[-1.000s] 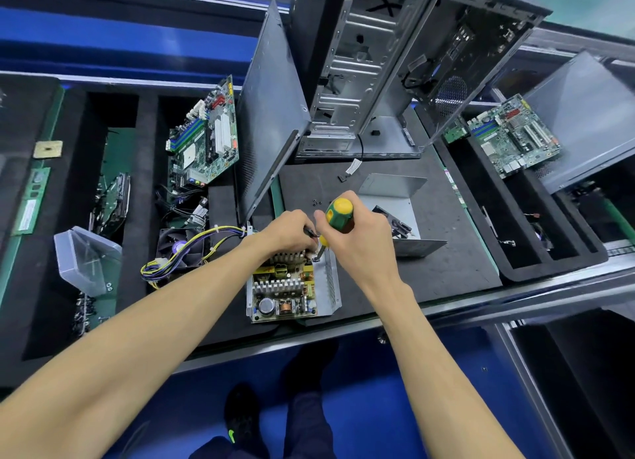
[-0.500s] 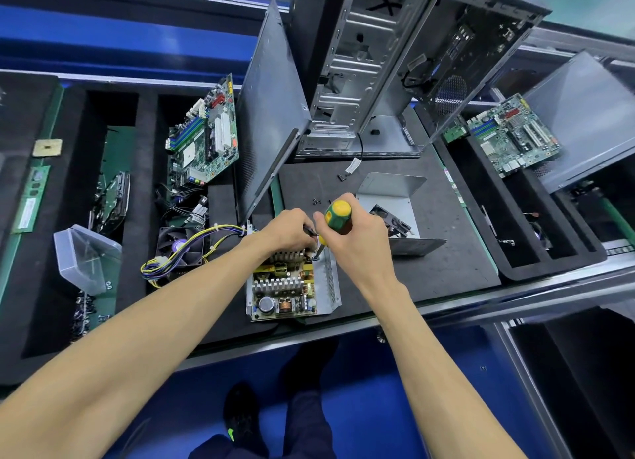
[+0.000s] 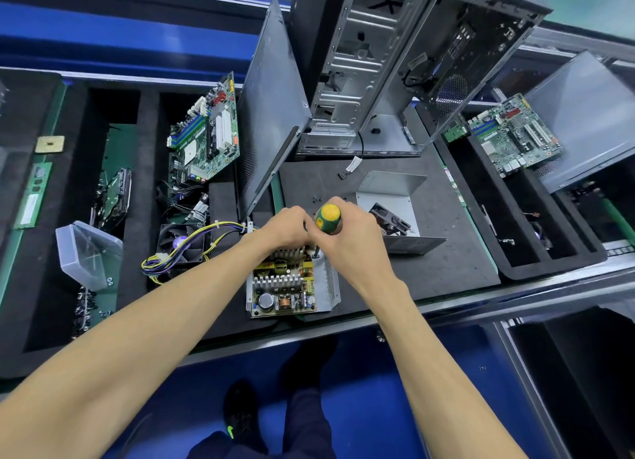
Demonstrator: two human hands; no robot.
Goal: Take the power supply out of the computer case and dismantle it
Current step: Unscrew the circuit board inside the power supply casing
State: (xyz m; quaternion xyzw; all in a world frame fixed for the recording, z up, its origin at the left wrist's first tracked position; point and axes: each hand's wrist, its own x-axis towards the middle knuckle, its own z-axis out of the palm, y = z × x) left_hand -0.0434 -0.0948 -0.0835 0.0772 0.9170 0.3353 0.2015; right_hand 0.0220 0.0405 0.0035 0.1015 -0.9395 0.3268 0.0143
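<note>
Little has moved since a second ago: the right hand [image 3: 350,238] still grips the screwdriver [image 3: 328,219] upright over the opened power supply [image 3: 288,283] on the mat, the left hand [image 3: 285,228] steadying its far edge with curled fingers, so the board screws are likely coming out, and next calls for firm downward pressure while turning.

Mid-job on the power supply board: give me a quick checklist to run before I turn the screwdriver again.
1. Power supply out of the computer case and flat on the mat: ok.
2. Cover off, board exposed: ok.
3. Right hand grips the screwdriver: ok.
4. Left hand at the unit's far edge; whether it steadies the unit: cannot tell.
5. Tip seated in a screw: cannot tell, hidden by the hands.
6. Cable bundle trails left, away from the tool: ok.
</note>
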